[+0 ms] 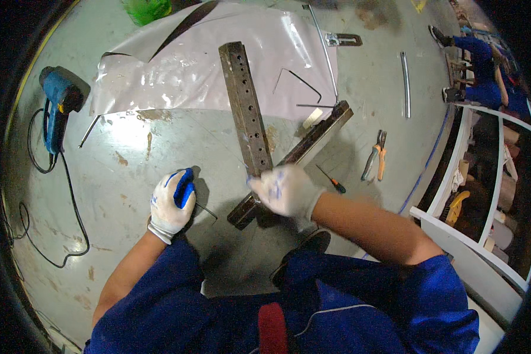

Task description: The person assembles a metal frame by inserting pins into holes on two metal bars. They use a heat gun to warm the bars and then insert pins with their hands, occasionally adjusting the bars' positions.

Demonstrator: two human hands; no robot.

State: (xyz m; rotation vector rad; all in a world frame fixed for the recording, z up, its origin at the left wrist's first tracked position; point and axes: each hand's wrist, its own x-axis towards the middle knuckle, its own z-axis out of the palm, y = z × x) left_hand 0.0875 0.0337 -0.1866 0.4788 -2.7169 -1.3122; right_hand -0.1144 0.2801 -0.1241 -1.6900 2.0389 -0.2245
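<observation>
In the head view, we see our right hand [286,190] curled and blurred over the near end of the drilled metal bar [245,106], where it meets the second dark bar [318,134]; we cannot tell whether it clasps either. From that hand, the drilled bar's long axis runs away and slightly left, crossing the near edge of the plastic sheet [183,82] on the floor [118,194]. Our left hand [173,200] is farther off; a thin bent rod [206,210] juts from beside its curled fingers, grip unclear.
</observation>
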